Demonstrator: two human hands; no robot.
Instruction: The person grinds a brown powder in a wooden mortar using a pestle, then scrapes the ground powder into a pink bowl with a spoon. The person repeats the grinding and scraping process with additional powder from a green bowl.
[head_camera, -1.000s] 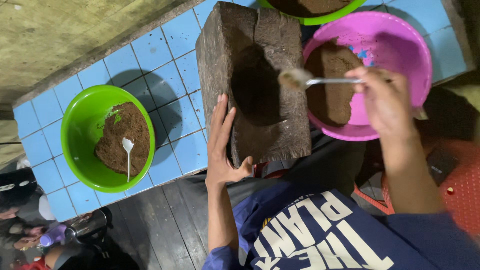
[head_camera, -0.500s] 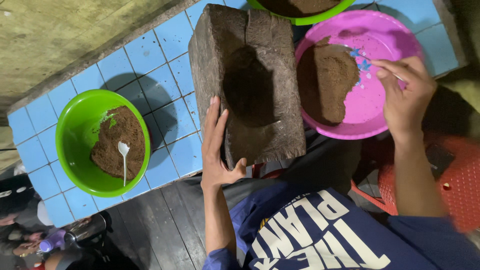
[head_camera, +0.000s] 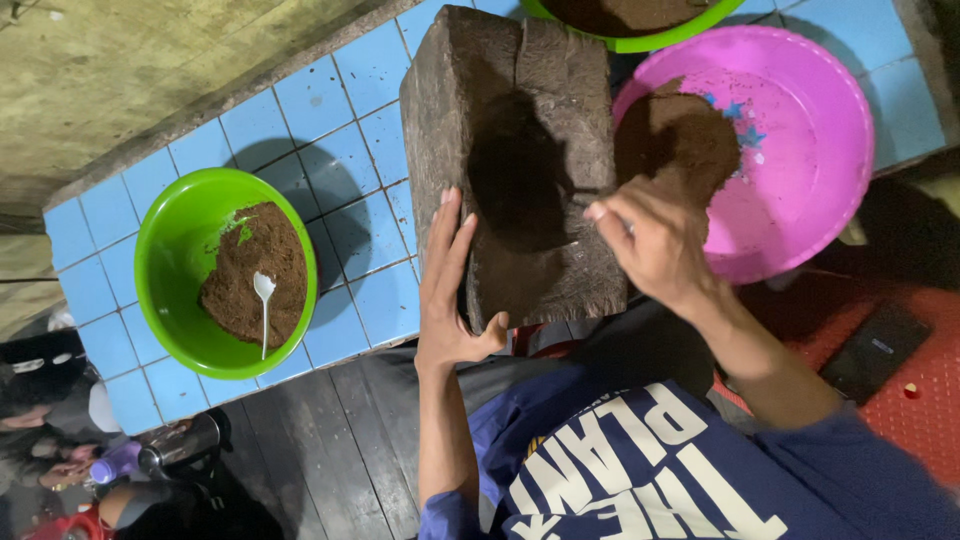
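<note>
A dark wooden block (head_camera: 520, 60) stands on the blue tiled counter (head_camera: 330, 90), and the hollow (head_camera: 515, 180) in its top is packed with dark brown mass. My left hand (head_camera: 450, 290) lies flat against the block's left side, fingers apart. My right hand (head_camera: 650, 245) hovers at the hollow's right edge with its fingers closed on a metal spoon (head_camera: 626, 226); only a sliver of the spoon shows. Just right of the block sits a pink bowl (head_camera: 820, 150) holding a heap of brown powder (head_camera: 680, 140).
A green bowl (head_camera: 165, 250) with brown powder and a white spoon (head_camera: 264, 300) sits at the left. Another green bowl (head_camera: 640, 42) peeks in at the top. A red plastic surface (head_camera: 930, 400) carries a dark flat object (head_camera: 875, 350). A metal flask (head_camera: 180, 445) and another person are at the lower left.
My right hand carried the spoon over to the pink bowl and has now come back to the block's hollow. My left hand stayed on the block.
</note>
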